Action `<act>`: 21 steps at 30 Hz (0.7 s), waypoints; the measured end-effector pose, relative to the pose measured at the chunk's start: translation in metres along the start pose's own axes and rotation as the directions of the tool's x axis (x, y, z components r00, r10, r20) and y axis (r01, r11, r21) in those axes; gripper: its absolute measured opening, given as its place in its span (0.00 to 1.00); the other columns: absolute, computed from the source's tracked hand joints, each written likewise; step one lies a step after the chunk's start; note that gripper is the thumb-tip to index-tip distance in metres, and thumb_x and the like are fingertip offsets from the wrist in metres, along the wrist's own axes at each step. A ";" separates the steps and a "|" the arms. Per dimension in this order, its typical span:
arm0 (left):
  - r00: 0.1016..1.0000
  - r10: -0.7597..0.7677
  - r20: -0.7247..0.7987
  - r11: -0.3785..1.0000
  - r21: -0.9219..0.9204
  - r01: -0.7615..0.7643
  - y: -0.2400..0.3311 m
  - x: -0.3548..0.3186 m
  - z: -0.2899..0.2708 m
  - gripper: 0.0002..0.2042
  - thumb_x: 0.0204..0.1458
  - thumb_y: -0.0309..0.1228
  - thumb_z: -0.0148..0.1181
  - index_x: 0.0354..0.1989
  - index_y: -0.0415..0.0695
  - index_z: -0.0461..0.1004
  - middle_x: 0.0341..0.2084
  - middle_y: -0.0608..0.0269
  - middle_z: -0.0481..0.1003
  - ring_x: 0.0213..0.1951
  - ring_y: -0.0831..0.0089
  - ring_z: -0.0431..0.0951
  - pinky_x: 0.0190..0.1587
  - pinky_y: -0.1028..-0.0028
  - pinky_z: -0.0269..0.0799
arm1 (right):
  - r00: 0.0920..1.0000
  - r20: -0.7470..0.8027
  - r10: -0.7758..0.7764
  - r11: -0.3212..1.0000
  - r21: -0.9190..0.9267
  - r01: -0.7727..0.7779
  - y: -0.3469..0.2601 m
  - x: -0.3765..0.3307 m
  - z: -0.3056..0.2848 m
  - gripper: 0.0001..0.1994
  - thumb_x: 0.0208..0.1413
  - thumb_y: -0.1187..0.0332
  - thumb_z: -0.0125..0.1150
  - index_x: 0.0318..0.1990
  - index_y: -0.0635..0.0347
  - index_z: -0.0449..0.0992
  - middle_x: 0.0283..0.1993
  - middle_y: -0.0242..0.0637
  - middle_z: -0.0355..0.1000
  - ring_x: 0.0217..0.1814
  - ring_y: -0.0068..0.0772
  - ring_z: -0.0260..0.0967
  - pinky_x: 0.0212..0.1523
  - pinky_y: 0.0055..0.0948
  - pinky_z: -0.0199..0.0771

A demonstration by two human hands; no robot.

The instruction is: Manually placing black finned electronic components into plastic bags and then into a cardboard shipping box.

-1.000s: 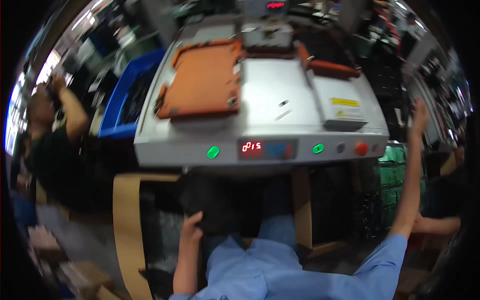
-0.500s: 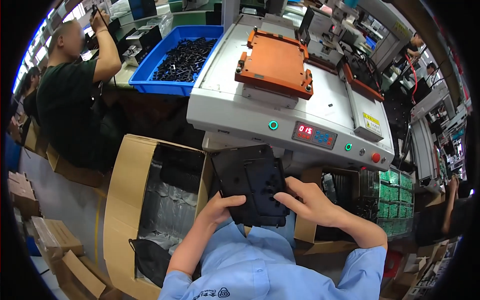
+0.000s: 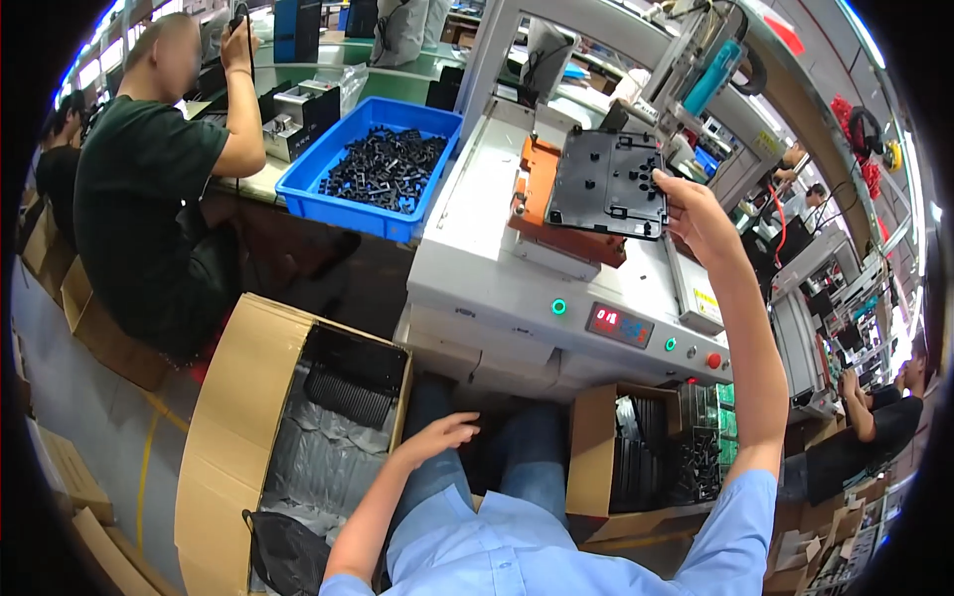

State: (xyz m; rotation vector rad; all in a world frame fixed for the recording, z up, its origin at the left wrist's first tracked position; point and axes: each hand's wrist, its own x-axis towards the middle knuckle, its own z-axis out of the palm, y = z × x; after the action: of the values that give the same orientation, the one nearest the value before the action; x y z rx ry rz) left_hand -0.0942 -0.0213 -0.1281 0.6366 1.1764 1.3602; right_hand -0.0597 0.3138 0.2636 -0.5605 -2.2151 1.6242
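Observation:
My right hand grips a thin black plastic panel by its right edge. Small round studs and clips show on the panel's face, and it is held out over the orange fixture on the white machine. Whether panel and fixture touch, I cannot tell. Low over my lap is my left hand, empty, its fingers stretched out to the right. Beside it stands a cardboard box with black ribbed parts and clear plastic bags.
A blue tray of small black parts sits left of the machine. The machine's front carries a lit display and a red button. Another cardboard box holds black panels at my right. At the left a person works.
The black panel has gone from both hands at my lap up to the orange fixture, in my right hand alone. My left hand has let go. The view has shifted.

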 end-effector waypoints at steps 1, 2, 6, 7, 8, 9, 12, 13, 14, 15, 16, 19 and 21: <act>1.000 0.014 0.000 1.000 -0.001 -0.014 -0.011 -0.001 -0.004 0.30 0.56 0.43 0.52 0.64 0.43 0.55 0.53 0.54 0.68 0.52 0.69 0.69 0.53 0.71 0.64 | 0.999 -0.035 0.034 0.999 -0.001 -0.034 0.004 0.014 -0.001 0.14 0.55 0.58 0.58 0.39 0.60 0.75 0.34 0.30 0.75 0.32 0.17 0.71 0.31 0.18 0.69; 0.996 -0.066 -0.056 0.998 -0.005 0.066 -0.021 -0.001 -0.009 0.30 0.56 0.45 0.52 0.63 0.43 0.56 0.53 0.54 0.68 0.52 0.69 0.69 0.53 0.71 0.65 | 0.997 0.001 0.083 0.996 -0.016 -0.083 0.007 0.021 -0.004 0.13 0.54 0.58 0.59 0.37 0.59 0.75 0.32 0.30 0.75 0.30 0.18 0.71 0.30 0.18 0.69; 0.994 -0.061 -0.094 0.994 0.088 0.069 -0.027 0.000 -0.008 0.31 0.55 0.48 0.52 0.62 0.41 0.57 0.52 0.54 0.68 0.50 0.68 0.69 0.52 0.69 0.65 | 0.954 0.092 0.285 0.953 0.082 -0.293 0.029 0.050 -0.006 0.10 0.50 0.59 0.65 0.32 0.53 0.74 0.26 0.26 0.73 0.26 0.18 0.67 0.29 0.21 0.65; 0.995 -0.056 -0.086 0.994 0.088 0.064 -0.025 0.000 -0.008 0.31 0.55 0.48 0.52 0.62 0.41 0.57 0.52 0.54 0.68 0.50 0.68 0.69 0.52 0.69 0.65 | 0.945 0.086 0.314 0.943 0.086 -0.321 0.035 0.055 -0.002 0.10 0.49 0.58 0.65 0.30 0.52 0.74 0.25 0.25 0.72 0.24 0.18 0.66 0.29 0.20 0.64; 0.995 -0.067 -0.080 0.997 0.036 0.070 -0.024 0.002 -0.008 0.31 0.55 0.48 0.52 0.62 0.41 0.57 0.52 0.54 0.68 0.50 0.68 0.69 0.52 0.69 0.65 | 0.936 0.080 0.343 0.933 0.090 -0.349 0.041 0.060 0.001 0.10 0.49 0.58 0.66 0.28 0.50 0.74 0.24 0.24 0.72 0.23 0.18 0.64 0.28 0.20 0.62; 0.994 -0.074 -0.076 0.997 -0.015 0.073 -0.022 0.002 -0.008 0.31 0.55 0.48 0.53 0.62 0.41 0.58 0.52 0.54 0.68 0.50 0.67 0.69 0.52 0.69 0.65 | 0.923 0.071 0.378 0.923 0.050 -0.381 0.046 0.065 -0.001 0.10 0.49 0.56 0.66 0.27 0.49 0.73 0.23 0.24 0.71 0.23 0.18 0.63 0.27 0.20 0.60; 0.991 -0.071 -0.115 0.997 -0.052 0.065 -0.022 0.001 -0.008 0.27 0.55 0.44 0.52 0.61 0.44 0.60 0.50 0.54 0.70 0.49 0.68 0.71 0.51 0.69 0.66 | 0.871 0.059 0.488 0.872 -0.051 -0.486 0.058 0.070 -0.001 0.14 0.48 0.49 0.66 0.26 0.46 0.74 0.23 0.23 0.71 0.26 0.16 0.63 0.29 0.21 0.57; 0.991 -0.069 -0.111 0.997 -0.054 0.063 -0.020 0.001 -0.008 0.27 0.55 0.44 0.52 0.61 0.44 0.60 0.50 0.54 0.70 0.49 0.68 0.71 0.51 0.69 0.66 | 0.865 0.034 0.500 0.866 -0.051 -0.498 0.061 0.068 0.002 0.14 0.47 0.49 0.66 0.27 0.46 0.74 0.24 0.24 0.71 0.26 0.16 0.62 0.30 0.20 0.57; 0.992 -0.066 -0.112 0.995 -0.085 0.056 -0.017 0.000 -0.008 0.27 0.56 0.44 0.52 0.61 0.43 0.59 0.50 0.53 0.70 0.49 0.67 0.71 0.51 0.69 0.66 | 0.859 0.009 0.511 0.859 -0.048 -0.510 0.064 0.068 0.002 0.14 0.47 0.48 0.66 0.27 0.46 0.74 0.26 0.24 0.72 0.27 0.17 0.62 0.31 0.20 0.57; 0.992 -0.063 -0.107 0.992 -0.112 0.050 -0.014 0.000 -0.008 0.28 0.56 0.44 0.52 0.61 0.42 0.59 0.50 0.53 0.69 0.49 0.67 0.71 0.51 0.69 0.67 | 0.866 0.010 0.500 0.866 -0.009 -0.500 0.070 0.070 -0.003 0.15 0.45 0.49 0.68 0.29 0.47 0.74 0.30 0.26 0.72 0.28 0.18 0.62 0.33 0.22 0.59; 0.993 -0.063 -0.099 0.993 -0.108 0.052 -0.011 0.001 -0.007 0.28 0.56 0.44 0.52 0.61 0.42 0.59 0.50 0.53 0.69 0.49 0.67 0.71 0.51 0.69 0.67 | 0.866 0.001 0.500 0.866 -0.006 -0.500 0.077 0.073 -0.008 0.15 0.45 0.49 0.68 0.29 0.47 0.74 0.30 0.26 0.72 0.28 0.18 0.62 0.33 0.22 0.59; 0.994 -0.074 -0.084 0.987 -0.147 0.061 -0.006 0.000 -0.007 0.31 0.54 0.46 0.54 0.62 0.40 0.56 0.52 0.51 0.68 0.51 0.65 0.70 0.53 0.67 0.66 | 0.833 -0.059 0.550 0.833 0.113 -0.542 0.081 0.065 0.004 0.16 0.41 0.52 0.73 0.28 0.47 0.72 0.26 0.22 0.58 0.24 0.18 0.52 0.32 0.22 0.57; 0.993 -0.054 -0.105 0.986 -0.163 0.036 -0.004 -0.003 -0.008 0.31 0.54 0.45 0.54 0.62 0.40 0.56 0.52 0.51 0.68 0.51 0.64 0.70 0.53 0.67 0.66 | 0.850 0.003 0.527 0.838 0.162 -0.521 0.085 0.067 0.008 0.16 0.42 0.52 0.72 0.29 0.47 0.73 0.26 0.22 0.60 0.25 0.18 0.54 0.31 0.22 0.57</act>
State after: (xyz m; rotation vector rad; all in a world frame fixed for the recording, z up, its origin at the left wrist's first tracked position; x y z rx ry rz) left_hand -0.0992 -0.0265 -0.1333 0.4223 1.1463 1.4497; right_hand -0.1115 0.3636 0.1827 -1.2299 -1.9774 1.9967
